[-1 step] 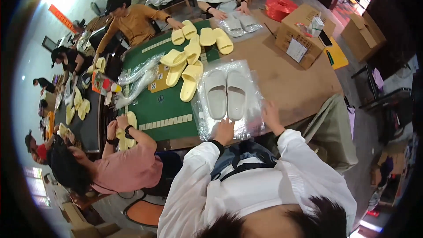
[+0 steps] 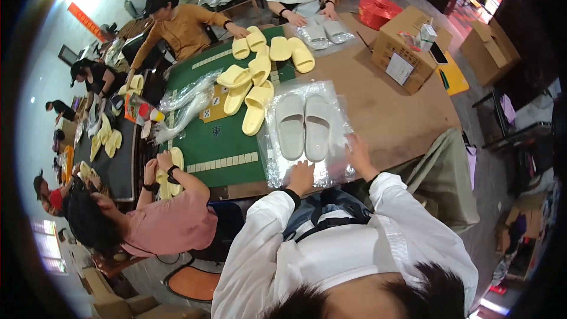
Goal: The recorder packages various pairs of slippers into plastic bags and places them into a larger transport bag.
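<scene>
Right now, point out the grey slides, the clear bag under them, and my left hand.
grey slides point(image 2: 305, 125), head view, left slide's strap.
clear bag point(image 2: 336, 168), head view, bare lower right corner.
left hand point(image 2: 302, 176), head view, back of hand.

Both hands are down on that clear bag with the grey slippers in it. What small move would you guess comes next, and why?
Probably folding the near edge shut. The pair of grey slippers lies side by side inside the clear plastic bag, and the left hand and right hand both press on its near end, where loose plastic spreads beyond the heels.
</scene>
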Motion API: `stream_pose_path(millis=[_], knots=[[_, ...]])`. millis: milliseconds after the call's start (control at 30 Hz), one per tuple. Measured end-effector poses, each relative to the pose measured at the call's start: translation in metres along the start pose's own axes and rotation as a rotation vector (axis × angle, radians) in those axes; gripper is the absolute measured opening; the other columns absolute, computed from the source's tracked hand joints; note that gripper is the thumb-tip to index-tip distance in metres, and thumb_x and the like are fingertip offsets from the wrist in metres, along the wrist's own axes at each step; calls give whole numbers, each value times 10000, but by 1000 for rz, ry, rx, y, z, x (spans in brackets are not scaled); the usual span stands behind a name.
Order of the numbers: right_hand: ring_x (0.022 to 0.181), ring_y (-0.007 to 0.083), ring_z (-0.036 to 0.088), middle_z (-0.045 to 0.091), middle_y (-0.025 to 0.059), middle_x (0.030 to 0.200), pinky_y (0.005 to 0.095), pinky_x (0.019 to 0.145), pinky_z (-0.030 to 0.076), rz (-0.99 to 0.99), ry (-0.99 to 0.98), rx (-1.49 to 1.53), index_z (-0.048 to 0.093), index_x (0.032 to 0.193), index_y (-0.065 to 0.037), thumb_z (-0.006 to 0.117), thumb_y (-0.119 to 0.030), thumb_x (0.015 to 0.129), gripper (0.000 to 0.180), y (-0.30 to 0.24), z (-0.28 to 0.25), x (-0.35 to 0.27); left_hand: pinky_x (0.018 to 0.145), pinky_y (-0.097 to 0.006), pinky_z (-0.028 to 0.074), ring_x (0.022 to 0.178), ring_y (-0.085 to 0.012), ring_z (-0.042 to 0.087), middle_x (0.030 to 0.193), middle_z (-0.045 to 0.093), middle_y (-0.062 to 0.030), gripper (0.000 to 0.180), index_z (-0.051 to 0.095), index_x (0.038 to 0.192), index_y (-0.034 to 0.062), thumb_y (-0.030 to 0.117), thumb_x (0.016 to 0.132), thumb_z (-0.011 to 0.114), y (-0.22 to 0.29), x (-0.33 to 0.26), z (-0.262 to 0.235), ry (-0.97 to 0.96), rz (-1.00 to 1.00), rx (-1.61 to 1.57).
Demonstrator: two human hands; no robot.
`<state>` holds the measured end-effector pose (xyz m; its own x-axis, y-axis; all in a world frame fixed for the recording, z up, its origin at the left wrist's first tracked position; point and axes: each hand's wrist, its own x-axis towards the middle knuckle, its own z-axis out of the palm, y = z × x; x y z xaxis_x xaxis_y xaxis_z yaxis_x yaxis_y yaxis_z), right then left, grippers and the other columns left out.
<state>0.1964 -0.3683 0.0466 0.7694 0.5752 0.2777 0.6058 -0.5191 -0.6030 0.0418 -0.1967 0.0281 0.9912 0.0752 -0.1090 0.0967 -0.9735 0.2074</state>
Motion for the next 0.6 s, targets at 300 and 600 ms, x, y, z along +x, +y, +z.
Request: stream_pose_path(millis=[300, 600], knots=[[1096, 425, 439, 420, 282, 1224, 437, 939, 370, -128, -360, 184, 468, 1253, -150, 565, -202, 818, 448, -8, 49, -1, 787, -421, 456, 988, -314, 527, 1047, 527, -150, 385, 542, 1133, 140, 217, 756, 564, 23, -9, 25, -200, -203, -39], [1187, 461, 361, 331, 333, 1296, 447, 976, 337, -134, -535, 205, 433, 1295, -187, 554, -257, 815, 500, -20, 78, 56, 869, -431, 418, 1033, -329, 495, 1246, 428, -189, 366, 568, 1129, 138, 184, 767, 544, 19, -9, 27, -37, -173, -71]])
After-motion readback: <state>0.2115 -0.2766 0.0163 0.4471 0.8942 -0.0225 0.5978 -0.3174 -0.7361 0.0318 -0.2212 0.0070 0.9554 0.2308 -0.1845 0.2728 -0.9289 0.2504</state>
